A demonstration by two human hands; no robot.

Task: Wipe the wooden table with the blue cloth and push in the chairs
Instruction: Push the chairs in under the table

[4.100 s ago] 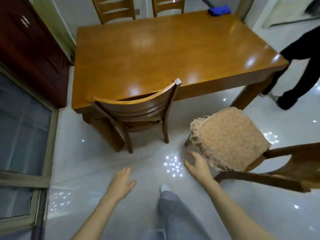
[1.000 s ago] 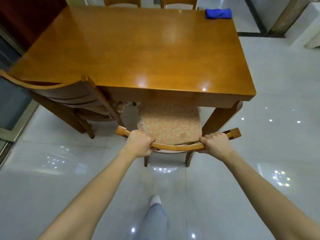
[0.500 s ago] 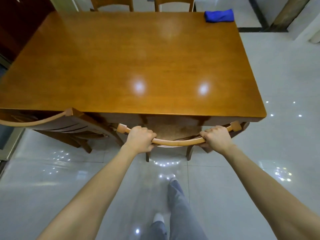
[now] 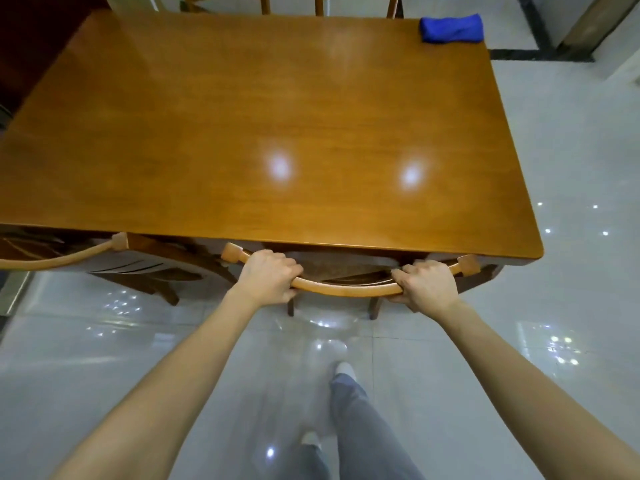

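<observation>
Chair [image 4: 346,291] nearest the person, a wooden one with a curved top rail, sits with its seat tucked under the near long edge of the wooden table [image 4: 277,116]. Only the rail, a dim slice of seat and two rear legs show beyond the tabletop. The left hand [image 4: 268,277] wraps the rail toward its left end and the right hand [image 4: 427,284] wraps it toward its right end. Both have fingers curled over the wood and grip it firmly, with a stretch of bare rail between them. The rail's long axis runs left to right, roughly parallel to the table edge, and the chair lies straight ahead of both hands, so neither hand is nearer. Any remaining push would go directly forward, away from the body. Little travel seems left, since the rail ends lie just beside the table edge. A second chair [image 4: 52,261] stands to the left along the same edge, also mostly under the table. Two more chair backs [image 4: 227,2] show at the far edge. The blue cloth [image 4: 452,28] lies bunched on the far right corner of the tabletop, well apart from both hands and on the right hand's side, so that hand seems likelier to reach for it. Glossy pale floor tiles [image 4: 69,358] reflect ceiling lights.
</observation>
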